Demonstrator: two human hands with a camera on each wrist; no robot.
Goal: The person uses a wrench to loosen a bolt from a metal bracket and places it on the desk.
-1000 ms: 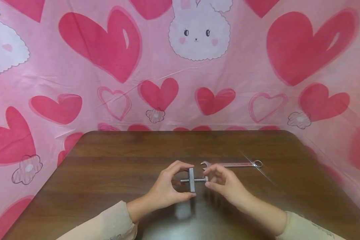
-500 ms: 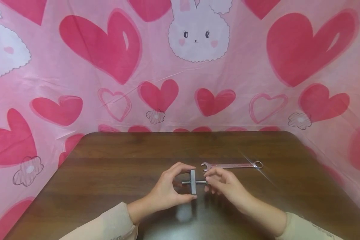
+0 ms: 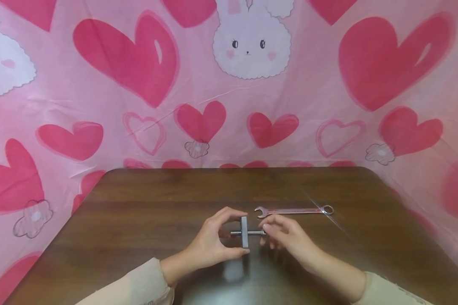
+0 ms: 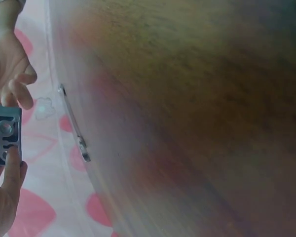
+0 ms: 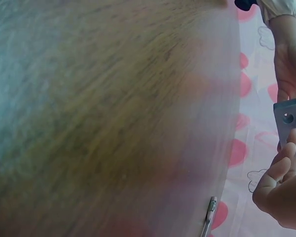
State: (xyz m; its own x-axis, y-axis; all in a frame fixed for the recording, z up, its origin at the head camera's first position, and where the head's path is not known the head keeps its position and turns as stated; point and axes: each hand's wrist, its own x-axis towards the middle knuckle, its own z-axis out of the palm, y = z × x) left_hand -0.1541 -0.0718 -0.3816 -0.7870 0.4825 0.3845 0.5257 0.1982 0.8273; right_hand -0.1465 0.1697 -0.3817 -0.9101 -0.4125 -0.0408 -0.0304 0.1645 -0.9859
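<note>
In the head view my left hand (image 3: 210,239) holds a grey metal block (image 3: 244,239) upright by its top and bottom edges, between fingers and thumb. A long bolt (image 3: 255,232) runs crosswise through it, sticking out on both sides. At the bolt's right end, my right hand (image 3: 295,239) pinches the head between thumb and fingers, partly covering it. From the left wrist, the block (image 4: 6,129) shows a recessed face with round bosses. Its flat face with a hole (image 5: 284,127) appears in the right wrist view, the right fingers (image 5: 288,153) at the bolt.
A combination wrench (image 3: 295,210) lies on the dark wooden table (image 3: 156,190), just beyond the right hand. Pink cloth with hearts and rabbits (image 3: 202,84) hangs behind the table and around its sides.
My right thumb has shifted up over the bolt head, and the fingers beneath have changed position. The left hand keeps its hold on the block, which stays nearly in place.
</note>
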